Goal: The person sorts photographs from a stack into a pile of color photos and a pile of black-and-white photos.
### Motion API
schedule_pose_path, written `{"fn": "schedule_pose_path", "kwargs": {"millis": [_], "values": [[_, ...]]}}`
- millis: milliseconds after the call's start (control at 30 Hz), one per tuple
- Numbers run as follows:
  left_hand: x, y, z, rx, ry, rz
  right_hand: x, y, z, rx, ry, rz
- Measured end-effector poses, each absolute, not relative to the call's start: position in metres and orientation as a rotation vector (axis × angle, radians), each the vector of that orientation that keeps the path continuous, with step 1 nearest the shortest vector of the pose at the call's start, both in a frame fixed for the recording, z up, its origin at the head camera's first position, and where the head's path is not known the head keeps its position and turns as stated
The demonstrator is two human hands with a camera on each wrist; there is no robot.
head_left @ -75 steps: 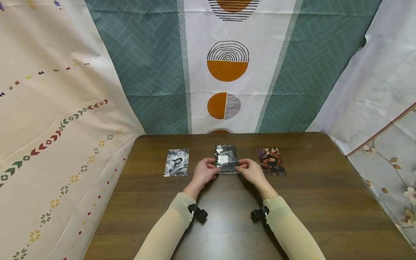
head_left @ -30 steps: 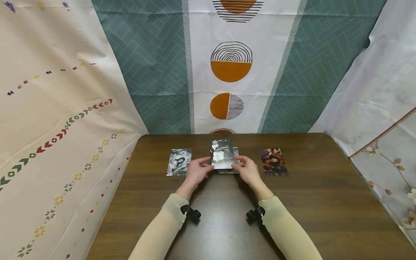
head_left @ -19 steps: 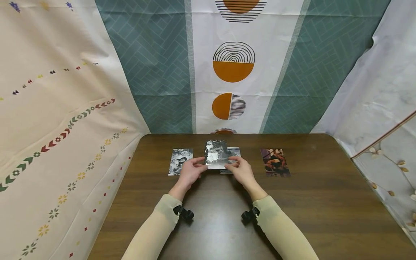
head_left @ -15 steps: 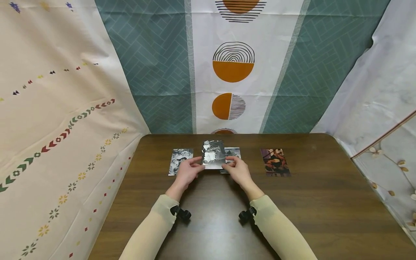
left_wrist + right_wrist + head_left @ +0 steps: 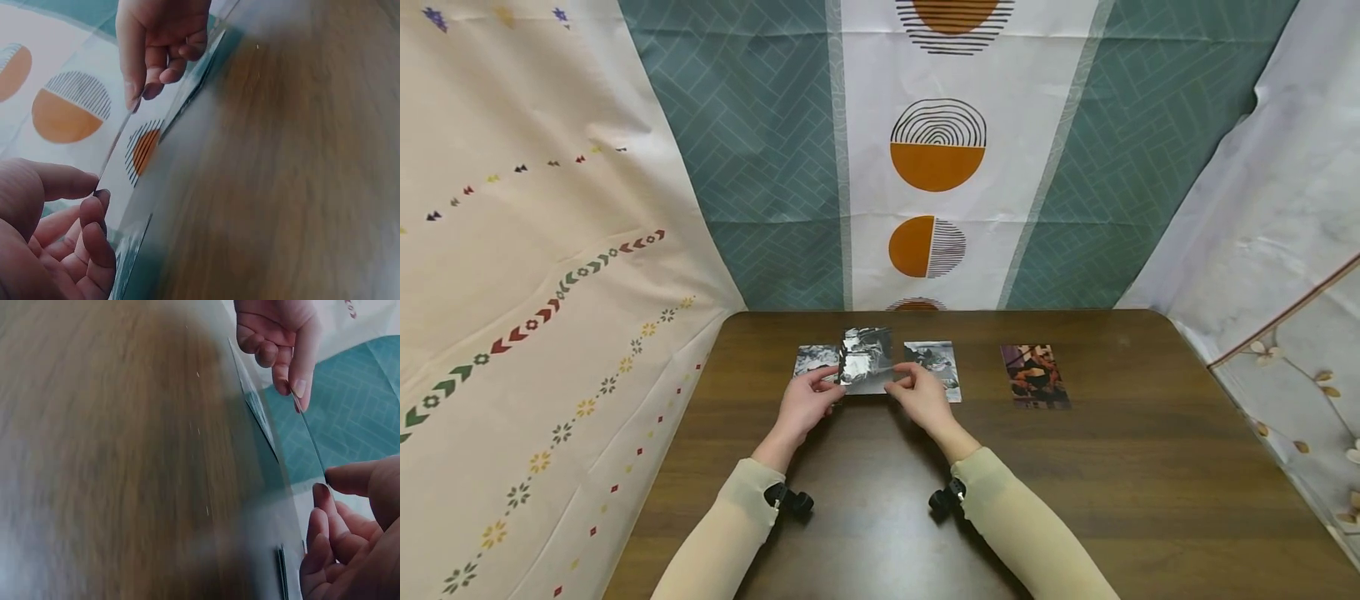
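Well, left grip (image 5: pixel 805 404) pinches a grey photo (image 5: pixel 867 360)

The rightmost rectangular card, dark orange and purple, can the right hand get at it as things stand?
Probably not yet: the right hand and left hand both pinch a glossy black-and-white rectangular card. Otherwise, nothing upright seems to block the way to the orange-and-purple card.
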State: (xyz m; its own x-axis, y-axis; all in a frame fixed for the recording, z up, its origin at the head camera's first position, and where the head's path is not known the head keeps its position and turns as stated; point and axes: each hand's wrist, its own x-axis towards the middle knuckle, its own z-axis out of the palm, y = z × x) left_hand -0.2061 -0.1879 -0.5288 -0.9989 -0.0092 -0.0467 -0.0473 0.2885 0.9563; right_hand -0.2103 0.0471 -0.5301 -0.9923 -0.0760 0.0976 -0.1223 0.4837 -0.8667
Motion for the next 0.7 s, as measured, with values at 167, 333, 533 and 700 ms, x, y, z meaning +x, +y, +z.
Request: {"fn": "schedule_pose_path", "kwargs": {"millis": [167, 333, 533, 700], "values": [[-0.203, -0.202, -0.530, -0.088, 2.520, 1.856, -0.209, 0.033, -0.529, 0.228, -2.688, 1.574], [-0.200, -0.214, -0.530, -0.139, 2.556, 1.827, -0.209, 0.019, -0.533, 0.245, -2.718, 1.552], [-0.197, -0.229, -0.531, -0.182, 2.613, 1.790, -0.209, 0.001, -0.536, 0.271, -2.757, 1.540], [-0.195, -0.239, -0.533, -0.212, 2.660, 1.755, -0.209, -0.010, -0.537, 0.282, -2.791, 1.485]]}}
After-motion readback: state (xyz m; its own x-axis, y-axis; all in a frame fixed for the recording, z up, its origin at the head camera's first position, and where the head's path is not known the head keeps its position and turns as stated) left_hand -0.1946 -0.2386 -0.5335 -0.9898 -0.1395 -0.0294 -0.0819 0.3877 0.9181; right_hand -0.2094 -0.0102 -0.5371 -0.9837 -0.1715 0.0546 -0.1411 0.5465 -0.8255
